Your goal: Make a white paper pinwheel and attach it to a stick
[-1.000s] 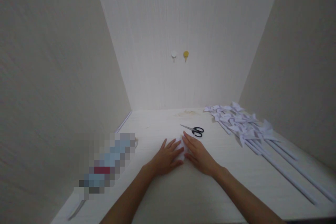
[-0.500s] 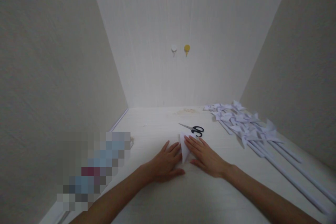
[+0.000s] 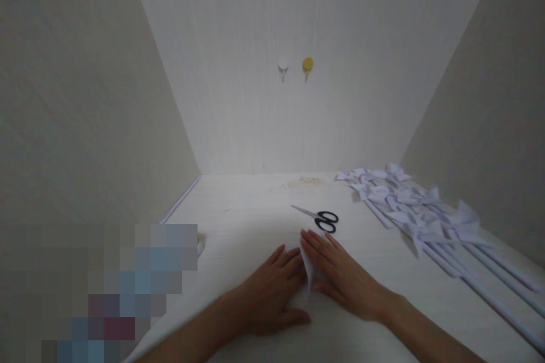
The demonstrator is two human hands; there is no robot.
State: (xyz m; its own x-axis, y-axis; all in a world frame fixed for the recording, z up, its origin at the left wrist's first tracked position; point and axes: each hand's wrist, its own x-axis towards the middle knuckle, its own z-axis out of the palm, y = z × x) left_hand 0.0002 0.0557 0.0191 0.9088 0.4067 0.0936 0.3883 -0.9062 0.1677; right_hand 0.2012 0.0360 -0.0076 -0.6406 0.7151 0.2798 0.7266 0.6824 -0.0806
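A small piece of folded white paper (image 3: 308, 275) lies on the white table between my hands, mostly covered by them. My left hand (image 3: 275, 283) rests flat on its left side, fingers stretched out and thumb apart. From the right, my right hand (image 3: 343, 275) lies over the paper with straight fingers side by side, their tips at its far corner. Part of the paper near the right thumb stands slightly raised. Just beyond the right fingertips are scissors (image 3: 317, 217) with black handles, blades pointing left.
Several white paper pinwheels (image 3: 404, 210) on rolled paper sticks (image 3: 494, 306) lie along the right side. A blurred-out patch (image 3: 128, 295) covers the left. A white hook (image 3: 283, 67) and a yellow hook (image 3: 307, 64) hang on the back wall (image 3: 238, 96).
The view has shifted closer. Both hands and the paper sit nearer to me, and the paper is now apart from the scissors' handles. More of the paper is covered by my hands.
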